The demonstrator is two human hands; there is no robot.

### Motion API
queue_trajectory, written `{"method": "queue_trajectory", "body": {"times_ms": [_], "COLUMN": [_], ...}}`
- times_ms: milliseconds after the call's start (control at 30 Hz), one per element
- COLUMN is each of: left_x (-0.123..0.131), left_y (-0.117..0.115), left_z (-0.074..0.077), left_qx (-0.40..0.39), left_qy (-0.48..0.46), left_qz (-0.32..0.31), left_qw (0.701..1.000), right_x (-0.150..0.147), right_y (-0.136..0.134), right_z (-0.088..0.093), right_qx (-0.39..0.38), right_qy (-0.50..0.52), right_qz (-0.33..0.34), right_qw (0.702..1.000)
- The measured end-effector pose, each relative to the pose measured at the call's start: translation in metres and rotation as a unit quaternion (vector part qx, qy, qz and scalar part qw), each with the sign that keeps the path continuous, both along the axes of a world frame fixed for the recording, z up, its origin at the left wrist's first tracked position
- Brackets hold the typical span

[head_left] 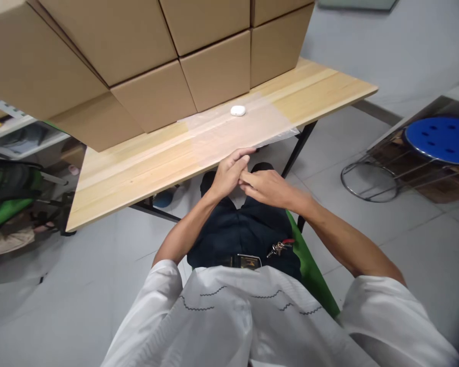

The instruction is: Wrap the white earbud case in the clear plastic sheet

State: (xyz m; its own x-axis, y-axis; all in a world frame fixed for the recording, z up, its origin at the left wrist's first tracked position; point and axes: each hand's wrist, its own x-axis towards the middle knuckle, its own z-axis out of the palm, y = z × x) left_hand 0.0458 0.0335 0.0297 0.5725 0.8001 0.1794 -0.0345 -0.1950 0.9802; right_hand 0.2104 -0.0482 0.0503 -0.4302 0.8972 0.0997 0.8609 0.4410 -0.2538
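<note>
My left hand (229, 173) and my right hand (265, 186) meet just below the front edge of a light wooden table (137, 168), above my lap. The left hand's fingers are curled and pressed together around the right hand's fingertips; whatever they pinch is hidden. The right hand lies palm down with its fingers tucked under the left. A clear plastic sheet (229, 132) lies on the tabletop right in front of the hands. A small white oval case (237, 110) rests on the sheet's far side.
Several stacked cardboard boxes (145, 56) fill the back of the table. A blue round stool (439, 140) on a metal frame stands at the right. Green and black items (7, 193) sit at the left on the grey tiled floor. Keys (279, 247) hang at my belt.
</note>
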Motion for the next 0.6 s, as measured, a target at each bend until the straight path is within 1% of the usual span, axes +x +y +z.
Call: {"method": "queue_trajectory", "body": {"times_ms": [133,233,300,333,367,400,433,467,500,533,567,600], "left_x": [-0.005,-0.002,0.001,0.002,0.002,0.001,0.000,-0.002,-0.004,-0.007,-0.009,-0.010], "left_y": [0.004,0.002,-0.001,-0.003,-0.005,-0.006,-0.008,-0.010,-0.012,-0.014,-0.017,-0.020], "left_z": [0.000,0.000,-0.001,-0.002,-0.003,-0.004,-0.005,-0.005,-0.005,-0.004,-0.002,0.000], "left_qx": [-0.053,-0.099,-0.108,-0.095,-0.068,-0.025,0.036,0.109,0.187,0.258,0.314,0.352], "left_qy": [-0.046,-0.084,-0.101,-0.099,-0.087,-0.063,-0.026,0.021,0.076,0.135,0.194,0.248], "left_qz": [0.060,0.090,0.097,0.099,0.105,0.115,0.130,0.148,0.161,0.161,0.139,0.098], "left_qw": [0.996,0.987,0.984,0.986,0.988,0.991,0.991,0.983,0.966,0.943,0.919,0.898], "right_x": [-0.003,-0.004,-0.006,-0.007,-0.008,-0.008,-0.007,-0.006,-0.005,-0.003,-0.001,0.000], "right_y": [-0.008,-0.009,-0.008,-0.008,-0.007,-0.007,-0.007,-0.007,-0.006,-0.006,-0.006,-0.005], "right_z": [-0.004,-0.005,-0.004,-0.003,-0.003,-0.003,-0.004,-0.005,-0.009,-0.013,-0.018,-0.025], "right_qx": [0.088,0.130,0.146,0.149,0.149,0.146,0.140,0.132,0.118,0.092,0.055,0.012], "right_qy": [-0.027,-0.044,-0.056,-0.064,-0.073,-0.081,-0.087,-0.088,-0.082,-0.064,-0.039,-0.011], "right_qz": [-0.007,-0.049,-0.072,-0.076,-0.077,-0.075,-0.073,-0.071,-0.069,-0.061,-0.046,-0.025], "right_qw": [0.996,0.989,0.985,0.984,0.983,0.983,0.984,0.985,0.987,0.992,0.997,1.000]}}
